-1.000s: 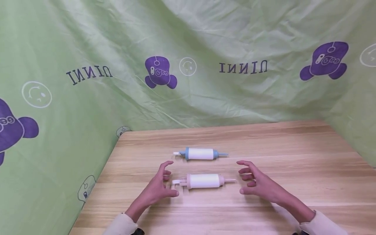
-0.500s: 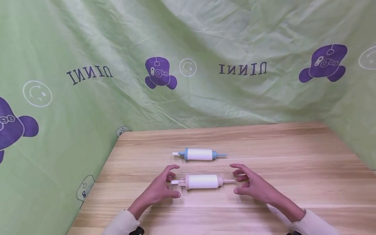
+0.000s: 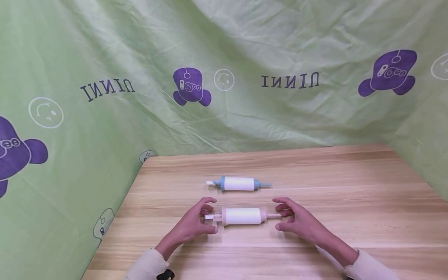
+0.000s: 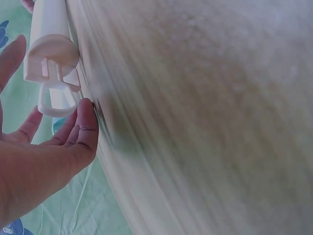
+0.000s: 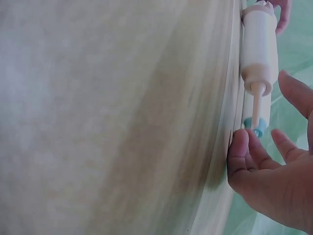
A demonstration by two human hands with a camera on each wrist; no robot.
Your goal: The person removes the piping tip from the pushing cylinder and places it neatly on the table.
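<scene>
A syringe-like tool with a white barrel and pink ends [image 3: 243,216] lies flat on the table, its loop handle to the left and thin tip to the right. My left hand [image 3: 192,223] surrounds the handle end, thumb and fingers spread on either side. At the tip end, my right hand [image 3: 301,220] takes the same cupped shape, thumb apart from the fingers. In the left wrist view the loop handle [image 4: 55,104] shows between thumb and fingers. From the right wrist, the pink tip [image 5: 256,100] points into the gap of the hand. Neither hand grips anything.
A second tool of the same form, with blue ends [image 3: 239,183], lies parallel behind the pink one. The wooden table [image 3: 350,182] carries both. Green printed cloth [image 3: 245,124] hangs behind and along the sides.
Both hands have moved inward toward the ends of the pink tool, the right hand the more of the two. Both tools lie where they were.
</scene>
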